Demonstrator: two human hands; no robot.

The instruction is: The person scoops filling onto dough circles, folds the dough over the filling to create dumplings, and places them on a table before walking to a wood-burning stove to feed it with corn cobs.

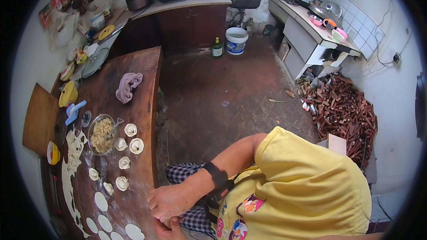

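Over the edge of the wooden table (133, 63), my right hand (173, 200), with a black band on its wrist, meets my left hand (170, 230) from above. Between their fingers a pale dough piece (165, 220) shows, mostly hidden. Several folded dumplings (122, 183) stand on the floured wood beside them. Flat round dough wrappers (101, 201) lie nearer the bottom, one of them (134, 231) just left of my hands. A glass bowl of filling (102, 135) has a utensil in it. Ragged dough scraps (74, 146) stretch along the far side.
A crumpled purple cloth (128, 87), a light blue scoop (74, 111) and a yellow container (68, 94) are on the table. A wooden board (40, 120) leans by the wall. On the floor stand a white bucket (236, 41), a green bottle (217, 47) and a pile of corncobs (347, 116).
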